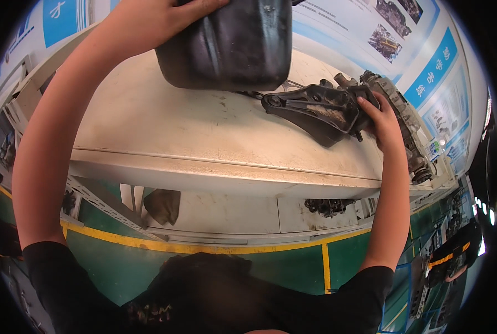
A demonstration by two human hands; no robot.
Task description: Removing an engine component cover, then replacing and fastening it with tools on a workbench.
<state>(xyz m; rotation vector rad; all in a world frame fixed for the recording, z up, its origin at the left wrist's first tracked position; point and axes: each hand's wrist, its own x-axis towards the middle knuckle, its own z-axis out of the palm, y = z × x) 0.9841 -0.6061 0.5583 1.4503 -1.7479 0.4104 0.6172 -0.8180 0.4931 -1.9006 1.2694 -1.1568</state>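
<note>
My left hand (159, 16) grips the top of a black, box-shaped metal pan (231, 50) and holds it up above the shelf. My right hand (383, 119) rests its fingers on a black, wedge-shaped bracket part (315, 108) lying on the white metal shelf (165, 128). Just behind that hand sits a grey cast engine assembly (407, 114). The pan's upper edge runs out of the picture.
A lower shelf (231, 214) holds a dark cloth-like lump (163, 205) and a small black geared part (329, 206). Green floor with yellow lines (204, 247) lies below. Posters cover the wall at the back right. Dark equipment stands at the far right.
</note>
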